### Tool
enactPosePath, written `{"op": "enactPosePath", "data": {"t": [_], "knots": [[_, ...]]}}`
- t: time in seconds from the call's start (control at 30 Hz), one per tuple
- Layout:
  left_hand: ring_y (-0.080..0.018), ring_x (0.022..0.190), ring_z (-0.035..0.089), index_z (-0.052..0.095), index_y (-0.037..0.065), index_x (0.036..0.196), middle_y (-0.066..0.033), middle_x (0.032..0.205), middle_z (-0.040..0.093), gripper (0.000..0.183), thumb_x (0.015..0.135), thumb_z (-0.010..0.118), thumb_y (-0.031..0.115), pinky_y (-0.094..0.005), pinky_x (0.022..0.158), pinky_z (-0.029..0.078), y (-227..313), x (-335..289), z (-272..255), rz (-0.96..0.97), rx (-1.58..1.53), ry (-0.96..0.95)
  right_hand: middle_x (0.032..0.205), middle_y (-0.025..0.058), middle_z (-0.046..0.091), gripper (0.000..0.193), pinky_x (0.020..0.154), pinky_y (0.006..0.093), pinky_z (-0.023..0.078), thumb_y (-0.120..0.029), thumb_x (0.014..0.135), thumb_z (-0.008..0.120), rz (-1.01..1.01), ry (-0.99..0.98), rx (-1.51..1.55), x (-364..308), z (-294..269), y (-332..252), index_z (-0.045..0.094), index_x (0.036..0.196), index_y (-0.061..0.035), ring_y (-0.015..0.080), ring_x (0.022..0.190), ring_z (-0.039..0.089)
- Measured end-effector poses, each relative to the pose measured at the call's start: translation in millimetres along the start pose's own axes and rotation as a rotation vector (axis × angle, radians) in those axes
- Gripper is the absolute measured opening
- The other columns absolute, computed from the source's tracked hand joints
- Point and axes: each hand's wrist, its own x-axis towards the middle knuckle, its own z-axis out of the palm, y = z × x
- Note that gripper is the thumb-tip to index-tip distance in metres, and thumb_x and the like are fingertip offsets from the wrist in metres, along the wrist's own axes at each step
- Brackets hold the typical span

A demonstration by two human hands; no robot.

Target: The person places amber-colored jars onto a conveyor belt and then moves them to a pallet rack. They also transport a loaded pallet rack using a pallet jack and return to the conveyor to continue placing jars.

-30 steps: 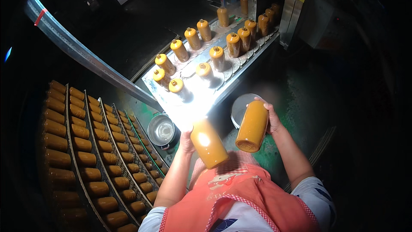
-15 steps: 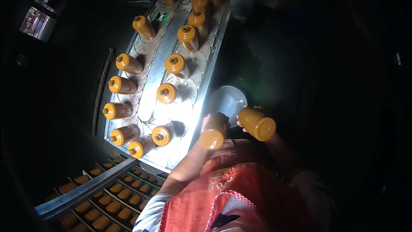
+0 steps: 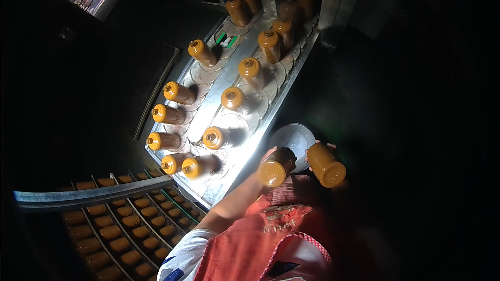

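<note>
My left hand [image 3: 267,154] is closed round an amber-brown glazed bottle [image 3: 273,173], whose round base faces up toward me. In my right hand [image 3: 310,160] is a second bottle [image 3: 327,164] of the same kind, tilted, with its base also toward me. Their necks are hidden from view. Just beyond and partly between the two bottles sits a pale grey basin [image 3: 291,138]. Both hands are close in front of my red apron [image 3: 284,205], to the right of a metal conveyor [image 3: 208,105].
Upright glazed bottles [image 3: 233,98] stand in two rows on the conveyor's round plates, joining at its near end. At lower left, a rack [image 3: 108,205] holds several rows of brown pieces behind a metal rail [image 3: 94,196]. A pale post [image 3: 336,2] rises at the conveyor's far right.
My view has turned, so the conveyor and rack sit differently in it. The bottles on the conveyor have shifted along round its near end. Both hands still hold their bottles.
</note>
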Motion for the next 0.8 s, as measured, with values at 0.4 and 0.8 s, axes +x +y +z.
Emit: {"op": "enactPosePath", "data": {"t": [0.4, 0.8], "knots": [[-0.0179, 0.096, 0.066, 0.063, 0.001, 0.123, -0.0113, 0.109, 0.068, 0.038, 0.099, 0.053, 0.03, -0.0303, 0.084, 0.055, 276, -98, -170, 0.296, 0.046, 0.909, 0.134, 0.0215, 0.055, 0.044, 0.089, 0.0597, 0.053, -0.047, 0.099, 0.044, -0.139, -0.125, 0.16, -40, 25, -28, 0.058, 0.132, -0.0204, 0.0436, 0.117, 0.056], [-0.0377, 0.124, 0.041, 0.072, 0.024, 0.119, -0.0172, 0.138, 0.043, 0.035, 0.084, 0.075, 0.03, -0.0429, 0.107, 0.039, 165, -47, -344, -0.126, 0.99, 1.51, 0.142, 0.0186, 0.049, 0.054, 0.107, 0.0411, 0.041, -0.022, 0.085, 0.056, -1.105, 0.134, -1.491, 120, 358, -107, 0.054, 0.131, 0.0055, 0.0286, 0.126, 0.051]]}}
